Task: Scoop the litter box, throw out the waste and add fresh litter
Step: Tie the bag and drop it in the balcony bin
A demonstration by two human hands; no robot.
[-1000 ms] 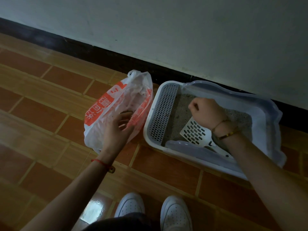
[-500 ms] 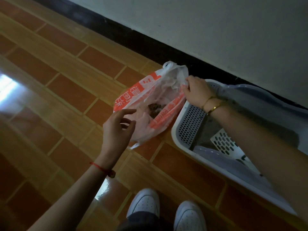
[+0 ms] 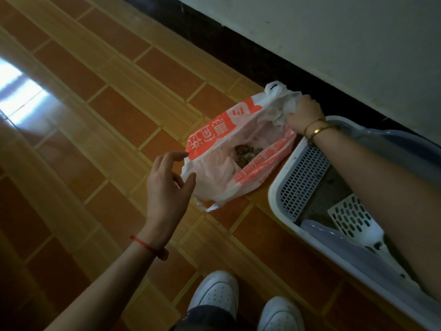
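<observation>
- Beside the litter box (image 3: 281, 187), on its side away from the slotted scoop (image 3: 353, 218), a red-and-white plastic bag (image 3: 214, 177) lies on the tiled floor (image 3: 95, 115) with its mouth gaping; a dark clump of waste (image 3: 245, 152) shows inside.
- Risk: only one edge of the bag is gripped. Lifted from that edge alone, the bag would probably tip and spill the waste onto the floor beside the litter box.
- Risk: the thin film may tear if pulled sharply.
- Right hand (image 3: 303, 113): fist closed on the bag's far rim, at the litter box's near corner; forearm crossing above the litter box.
- Left hand (image 3: 167, 187): empty, fingers (image 3: 176, 156) spread and curled, just short of the bag's edge farthest from the litter box, not touching it.
</observation>
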